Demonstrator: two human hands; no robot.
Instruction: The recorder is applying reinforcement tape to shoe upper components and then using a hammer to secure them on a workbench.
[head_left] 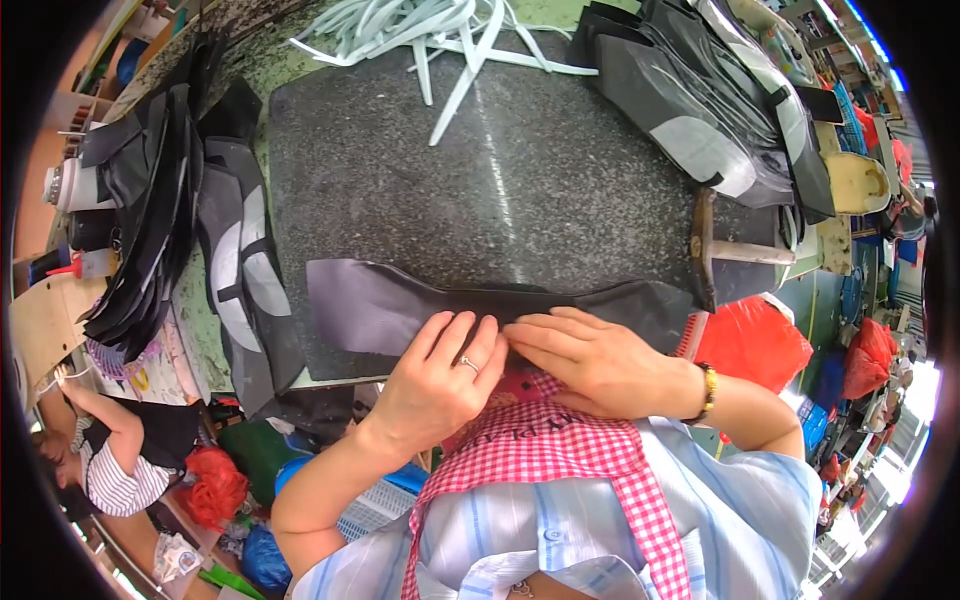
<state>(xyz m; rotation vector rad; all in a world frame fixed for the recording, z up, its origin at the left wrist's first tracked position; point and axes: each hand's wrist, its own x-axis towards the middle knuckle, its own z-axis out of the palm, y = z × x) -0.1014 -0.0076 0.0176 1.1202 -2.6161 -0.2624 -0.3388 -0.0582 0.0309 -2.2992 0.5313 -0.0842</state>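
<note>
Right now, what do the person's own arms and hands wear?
The left hand has a thin silver ring on one finger. The right hand has a gold beaded bracelet at the wrist. Both forearms are bare; a light blue striped shirt has short sleeves.

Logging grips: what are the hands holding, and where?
Both hands, left and right, press the long dark grey sheet piece at its near middle edge.

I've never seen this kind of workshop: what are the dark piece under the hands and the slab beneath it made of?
The dark piece looks like thin synthetic leather or coated fabric: matte, bending in soft curves under the left hand and right hand. The slab seems to be polished speckled stone, perhaps granite: grey flecks, with a bright streak of reflected light.
</note>
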